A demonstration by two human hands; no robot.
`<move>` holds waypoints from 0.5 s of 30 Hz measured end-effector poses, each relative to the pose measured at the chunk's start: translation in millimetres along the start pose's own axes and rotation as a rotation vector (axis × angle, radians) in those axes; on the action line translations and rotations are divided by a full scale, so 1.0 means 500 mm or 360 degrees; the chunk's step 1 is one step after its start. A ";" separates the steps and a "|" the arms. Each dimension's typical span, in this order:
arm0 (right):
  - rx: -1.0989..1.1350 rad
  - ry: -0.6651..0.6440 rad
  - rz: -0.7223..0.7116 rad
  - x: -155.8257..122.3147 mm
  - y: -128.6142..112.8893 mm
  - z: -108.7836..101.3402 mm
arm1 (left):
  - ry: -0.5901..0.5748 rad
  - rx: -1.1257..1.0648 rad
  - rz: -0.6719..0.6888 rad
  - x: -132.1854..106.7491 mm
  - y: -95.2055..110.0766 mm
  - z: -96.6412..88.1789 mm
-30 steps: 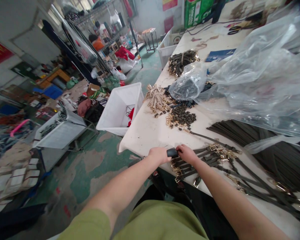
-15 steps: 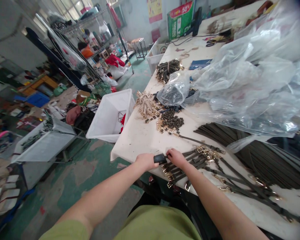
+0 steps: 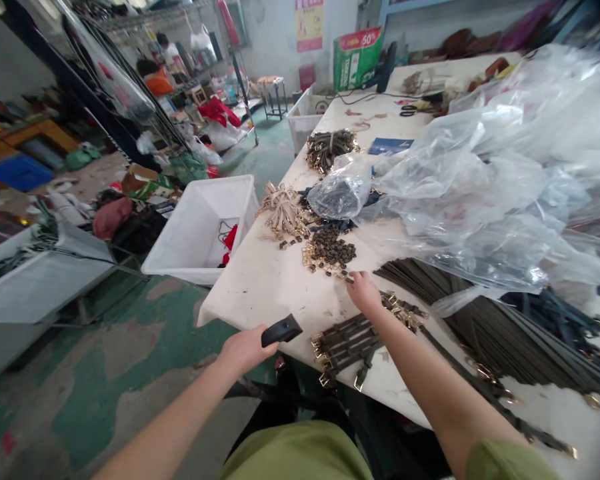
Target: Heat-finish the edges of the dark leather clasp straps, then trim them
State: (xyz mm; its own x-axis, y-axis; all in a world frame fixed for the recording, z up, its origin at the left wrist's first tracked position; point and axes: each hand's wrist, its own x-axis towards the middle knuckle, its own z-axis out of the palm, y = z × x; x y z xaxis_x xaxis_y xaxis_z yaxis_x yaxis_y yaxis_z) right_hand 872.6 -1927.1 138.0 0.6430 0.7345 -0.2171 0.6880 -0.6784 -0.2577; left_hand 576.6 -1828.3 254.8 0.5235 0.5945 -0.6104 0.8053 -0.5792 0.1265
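Right hand, moved away from black tool: mid-frame, pinching strap end, best held flat. Left hand: clenched round tool.

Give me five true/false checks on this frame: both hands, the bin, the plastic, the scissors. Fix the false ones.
1. The left hand holds a black object. True.
2. The right hand holds the scissors. False: the scissors lie on the table, farther off; the right hand's fingertips are beside the pile of small dark pieces.
3. A red item lies in the white bin. True.
4. The clear plastic lies on the floor. False: it is heaped on the table.
5. The two hands are apart from each other. True.
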 end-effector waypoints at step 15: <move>-0.0177 -0.0255 -0.0777 -0.089 -0.117 0.078 | -0.0071 0.0114 -0.0018 -0.006 0.004 0.011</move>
State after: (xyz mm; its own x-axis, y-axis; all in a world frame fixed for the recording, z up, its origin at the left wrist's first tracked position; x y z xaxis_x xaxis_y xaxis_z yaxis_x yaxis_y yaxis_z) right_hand 790.8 -1919.5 125.8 0.1852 0.9529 -0.2403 0.9317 -0.2480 -0.2655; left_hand 575.4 -1834.3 252.7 0.5004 0.5764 -0.6460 0.7881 -0.6121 0.0642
